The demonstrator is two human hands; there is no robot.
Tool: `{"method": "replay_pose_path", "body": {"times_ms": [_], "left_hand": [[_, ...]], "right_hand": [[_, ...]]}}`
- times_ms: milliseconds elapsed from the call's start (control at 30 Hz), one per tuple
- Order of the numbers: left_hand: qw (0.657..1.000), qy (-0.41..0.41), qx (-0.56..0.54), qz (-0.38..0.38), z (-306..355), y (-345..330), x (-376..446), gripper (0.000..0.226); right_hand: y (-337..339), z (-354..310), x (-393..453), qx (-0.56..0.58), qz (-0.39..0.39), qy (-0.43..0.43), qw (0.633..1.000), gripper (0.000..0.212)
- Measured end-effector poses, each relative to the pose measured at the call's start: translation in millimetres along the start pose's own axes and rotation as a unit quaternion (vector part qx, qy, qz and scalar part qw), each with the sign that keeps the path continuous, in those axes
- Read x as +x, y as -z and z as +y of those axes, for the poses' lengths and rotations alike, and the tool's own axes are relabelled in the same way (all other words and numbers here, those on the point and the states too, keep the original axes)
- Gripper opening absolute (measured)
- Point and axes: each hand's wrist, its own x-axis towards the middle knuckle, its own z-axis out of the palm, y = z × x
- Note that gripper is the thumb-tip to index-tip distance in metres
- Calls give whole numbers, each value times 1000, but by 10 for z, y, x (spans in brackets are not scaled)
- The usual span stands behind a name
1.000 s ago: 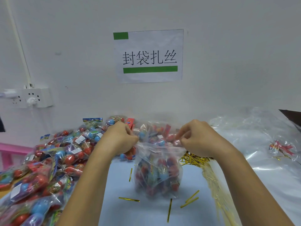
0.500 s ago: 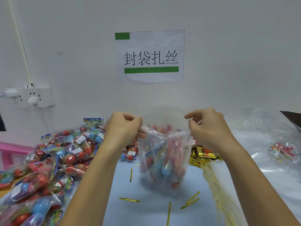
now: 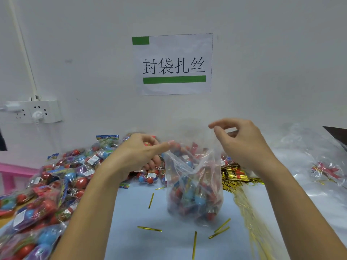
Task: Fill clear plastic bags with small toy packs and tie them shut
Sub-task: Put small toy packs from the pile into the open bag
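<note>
A clear plastic bag (image 3: 195, 196) full of red and blue toy packs hangs just above the light blue table, in front of me. My left hand (image 3: 139, 152) pinches the bag's left rim between thumb and fingers. My right hand (image 3: 240, 141) is higher and pinches the right rim with thumb and forefinger. The thin film of the bag's mouth stretches up between both hands. Loose toy packs (image 3: 62, 184) lie heaped on the left.
Gold twist ties (image 3: 150, 228) are scattered on the table (image 3: 135, 207), with a thick bundle of them (image 3: 249, 214) on the right. Empty clear bags (image 3: 304, 166) lie at the far right. A paper sign (image 3: 173, 64) and a power strip (image 3: 32, 111) are on the wall.
Both hands have lifted the bag's rim upward and moved apart. My right hand has risen higher than the left. The bag has stretched taller and the packs have settled to its bottom.
</note>
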Motion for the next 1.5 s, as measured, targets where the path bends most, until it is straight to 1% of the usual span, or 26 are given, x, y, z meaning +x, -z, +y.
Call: {"method": "replay_pose_path", "body": {"times_ms": [100,133,167,200,233,267,300,367,400,433,467,533,600,700,800,867,1000,1100,1133,1200,1267,1300,1333,1367,1433,1500], "left_hand": [[997,-58,-20,48,-85,73,33,59],[993,-75,-56,73,-128,89,67,55],[987,-87,-89,101,-173,101,100,46],[982,-93,-96,133,-225,106,133,33],[982,-87,-63,155,-275,120,151,22],[985,-78,-7,153,-324,135,164,17],[989,-72,48,118,-368,144,167,22],[992,-58,104,-29,-452,85,166,46],[988,-49,112,-93,-466,13,159,57],[983,-49,118,-132,-462,-74,148,58],[980,-63,121,-145,-455,-166,151,50],[982,-98,97,-128,-426,-313,172,22],[986,-112,80,-89,-405,-378,198,9],[992,-100,72,-35,-399,-388,209,2],[995,-78,55,14,-365,-374,189,14],[997,-65,47,14,-338,-345,170,24],[996,-35,73,-39,-294,-306,115,37],[996,-54,40,-58,-264,-261,88,45],[995,-66,20,-68,-253,-248,76,50],[993,-93,-18,-74,-227,-246,71,49],[989,-124,-39,-64,-209,-281,89,36],[987,-141,-46,-58,-202,-309,99,26],[986,-152,-53,-48,-191,-340,103,17],[985,-158,-61,-33,-192,-363,110,12],[983,-163,-89,-7,-185,-387,129,6],[979,-173,-105,23,-181,-393,144,9]], "right_hand": [[52,56,20,10,19,-23,1000,29],[91,88,32,-1,14,-41,999,35],[137,129,37,-20,-3,-66,998,42],[189,173,32,-47,-35,-96,994,46],[243,206,13,-87,-87,-121,985,48],[286,229,-12,-134,-156,-135,969,46],[311,242,-39,-175,-234,-142,946,42],[282,235,-97,-217,-366,-174,888,39],[235,221,-114,-223,-408,-199,863,45],[172,217,-122,-230,-433,-218,844,49],[99,212,-131,-237,-442,-223,836,46],[-41,231,-132,-249,-420,-197,850,27],[-120,252,-121,-267,-377,-161,872,11],[-142,294,-102,-259,-295,-143,909,22],[-144,297,-77,-239,-182,-127,945,21],[-151,305,-71,-202,-132,-125,962,21],[-171,336,-105,-218,-209,-149,942,16],[-113,309,-88,-187,-203,-152,949,4],[-80,287,-82,-172,-204,-148,952,6],[-22,265,-73,-133,-227,-145,954,30],[12,234,-95,-76,-256,-149,952,46],[19,225,-105,-58,-267,-150,950,49],[20,223,-112,-50,-268,-147,951,47],[15,228,-113,-52,-262,-140,953,40],[-4,232,-104,-53,-226,-122,965,19],[-10,249,-88,-48,-176,-119,976,7]]}}
